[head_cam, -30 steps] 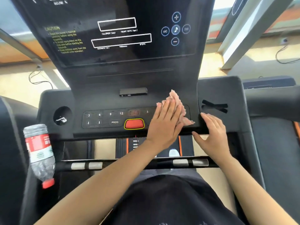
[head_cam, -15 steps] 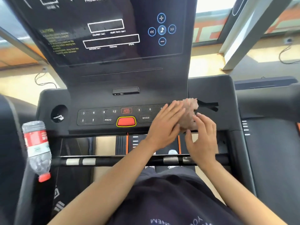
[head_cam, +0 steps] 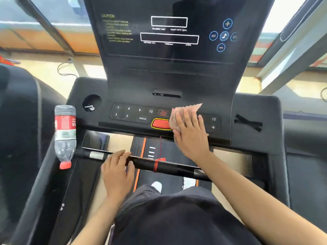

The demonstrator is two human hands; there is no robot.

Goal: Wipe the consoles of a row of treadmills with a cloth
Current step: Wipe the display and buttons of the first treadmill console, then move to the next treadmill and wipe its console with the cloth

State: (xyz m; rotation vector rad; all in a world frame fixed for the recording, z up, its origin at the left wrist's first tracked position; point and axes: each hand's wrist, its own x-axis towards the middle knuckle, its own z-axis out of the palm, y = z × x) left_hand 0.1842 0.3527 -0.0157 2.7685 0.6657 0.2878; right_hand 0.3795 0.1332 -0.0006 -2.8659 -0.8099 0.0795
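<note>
The black treadmill console (head_cam: 134,96) fills the middle of the head view, with a keypad strip and a red stop button (head_cam: 160,123). A pink cloth (head_cam: 185,110) lies on the keypad just right of the red button. My right hand (head_cam: 191,133) presses flat on the cloth, fingers pointing up and left. My left hand (head_cam: 118,170) rests on the black handlebar (head_cam: 168,166) below the console, fingers laid over it and holding nothing.
A plastic bottle (head_cam: 64,135) with a red cap hangs upside down at the console's left side, beside a round cup holder (head_cam: 92,102). The dark display panel (head_cam: 169,38) rises behind the keypad. Another treadmill's frame (head_cam: 304,131) sits to the right.
The cloth went from under my left hand to under my right hand and slid left toward the red button. My left hand dropped to the handlebar.
</note>
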